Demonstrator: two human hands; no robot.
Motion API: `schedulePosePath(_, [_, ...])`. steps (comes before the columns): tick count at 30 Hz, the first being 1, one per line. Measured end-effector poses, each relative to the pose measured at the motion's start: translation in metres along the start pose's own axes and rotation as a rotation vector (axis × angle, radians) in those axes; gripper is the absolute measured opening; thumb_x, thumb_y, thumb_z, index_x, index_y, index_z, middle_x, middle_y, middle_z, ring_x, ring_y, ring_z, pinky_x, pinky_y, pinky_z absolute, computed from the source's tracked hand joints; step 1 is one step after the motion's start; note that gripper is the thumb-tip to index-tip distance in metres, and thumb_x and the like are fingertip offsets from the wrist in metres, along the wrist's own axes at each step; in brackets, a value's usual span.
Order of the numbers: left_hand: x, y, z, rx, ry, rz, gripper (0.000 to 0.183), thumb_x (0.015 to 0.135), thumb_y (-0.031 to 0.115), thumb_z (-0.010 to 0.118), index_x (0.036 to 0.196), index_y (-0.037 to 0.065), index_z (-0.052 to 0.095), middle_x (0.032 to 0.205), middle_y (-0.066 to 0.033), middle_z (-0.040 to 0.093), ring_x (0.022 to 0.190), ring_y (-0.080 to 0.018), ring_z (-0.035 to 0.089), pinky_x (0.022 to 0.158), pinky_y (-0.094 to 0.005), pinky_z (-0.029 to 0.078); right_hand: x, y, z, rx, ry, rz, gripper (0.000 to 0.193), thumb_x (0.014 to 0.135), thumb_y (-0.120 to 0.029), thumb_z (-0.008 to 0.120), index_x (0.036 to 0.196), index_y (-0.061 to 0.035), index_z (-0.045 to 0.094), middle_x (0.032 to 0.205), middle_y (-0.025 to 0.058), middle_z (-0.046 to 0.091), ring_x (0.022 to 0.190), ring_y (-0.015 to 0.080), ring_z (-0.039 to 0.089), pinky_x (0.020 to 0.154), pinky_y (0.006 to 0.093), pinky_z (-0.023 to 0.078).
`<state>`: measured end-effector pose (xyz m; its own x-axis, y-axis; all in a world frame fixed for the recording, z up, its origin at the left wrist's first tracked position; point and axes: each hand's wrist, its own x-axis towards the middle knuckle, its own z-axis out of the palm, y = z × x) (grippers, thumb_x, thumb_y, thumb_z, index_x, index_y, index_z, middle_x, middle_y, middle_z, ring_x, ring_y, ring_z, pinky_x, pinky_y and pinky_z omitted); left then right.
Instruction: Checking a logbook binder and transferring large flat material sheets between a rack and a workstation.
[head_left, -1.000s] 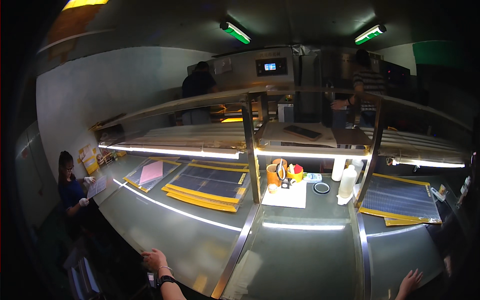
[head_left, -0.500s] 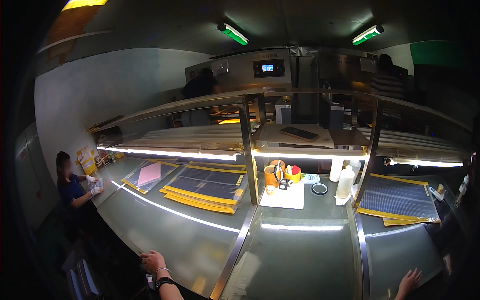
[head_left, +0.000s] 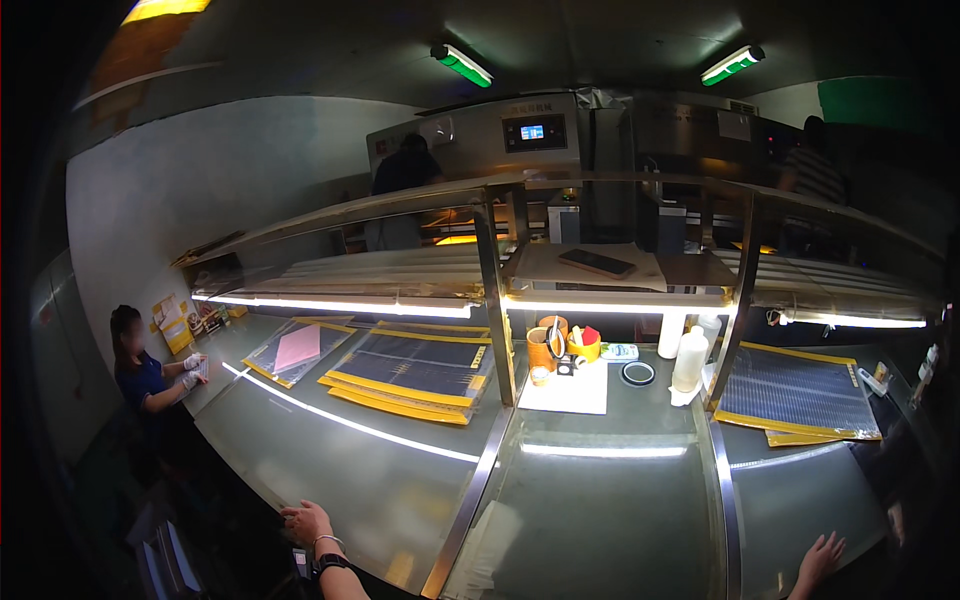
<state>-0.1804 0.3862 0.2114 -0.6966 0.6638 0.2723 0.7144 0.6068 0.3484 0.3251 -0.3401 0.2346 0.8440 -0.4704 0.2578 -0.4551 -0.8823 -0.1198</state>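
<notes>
My left hand [head_left: 308,521], with a bracelet and a dark watch on its wrist, lies at the near edge of the worktable's left part [head_left: 330,480]. Its fingers are stretched out and no object shows in them. Far to the right, my right hand [head_left: 822,560] is over the near edge of the right part of the table. Its fingers are spread and hold nothing. Yellow-edged dark film sheets [head_left: 405,370] lie in a stack beyond my left hand. Another yellow-edged stack [head_left: 795,392] lies beyond my right hand.
A metal shelf frame [head_left: 492,290] with lamps spans the table and carries a phone [head_left: 597,263]. Below stand tape rolls [head_left: 545,348], a white bottle [head_left: 690,362] and a white sheet [head_left: 580,393]. A pink sheet [head_left: 298,346] lies near a gloved co-worker [head_left: 150,370]; others stand behind.
The co-worker at the left has shifted their gloved hands and the small clear piece slightly. The person at the back right has moved to the right. My own hands stay in place.
</notes>
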Motion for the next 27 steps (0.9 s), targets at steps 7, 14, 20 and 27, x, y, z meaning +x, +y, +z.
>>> schedulePosePath(7, [0.002,-0.012,0.004,0.028,0.025,-0.009,0.060,0.088,0.037,0.038,0.126,-0.008,0.028,0.097,-0.0224,0.053,0.085,-0.0337,0.060,0.071,-0.0411,0.052,0.007,-0.004,0.004,0.008,0.002,-0.022,0.043,0.092,-0.033,0.042,0.126,-0.0072,0.046,0.135,0.0166,0.037,0.126,0.0289,0.033,0.101,0.0414,0.031])
schedulePosePath(14, [0.003,-0.013,0.002,0.042,0.039,0.044,0.061,0.088,0.038,0.039,0.127,-0.008,0.028,0.097,-0.0224,0.053,0.085,-0.0336,0.060,0.071,-0.0411,0.051,-0.002,-0.005,-0.008,-0.011,-0.028,0.017,0.043,0.092,-0.034,0.041,0.127,-0.0091,0.045,0.136,0.0156,0.036,0.127,0.0286,0.033,0.100,0.0432,0.031])
schedulePosePath(20, [-0.001,0.001,0.004,0.051,0.050,0.024,0.060,0.086,0.036,0.041,0.124,-0.009,0.033,0.100,-0.0234,0.057,0.087,-0.0347,0.060,0.075,-0.0425,0.050,0.018,0.014,0.031,0.038,0.019,-0.025,0.042,0.089,-0.033,0.045,0.125,-0.0104,0.047,0.133,0.0187,0.038,0.123,0.0321,0.035,0.100,0.0473,0.027])
schedulePosePath(27, [0.190,-0.061,0.132,-0.514,-0.998,-0.192,0.034,0.081,0.030,0.046,0.109,0.011,0.055,0.103,-0.0121,0.060,0.097,-0.0166,0.054,0.073,-0.0378,0.047,0.017,0.001,0.050,0.264,0.213,-0.091,0.038,0.082,-0.031,0.053,0.112,-0.0084,0.054,0.123,0.0221,0.046,0.121,0.0361,0.036,0.101,0.0514,0.024])
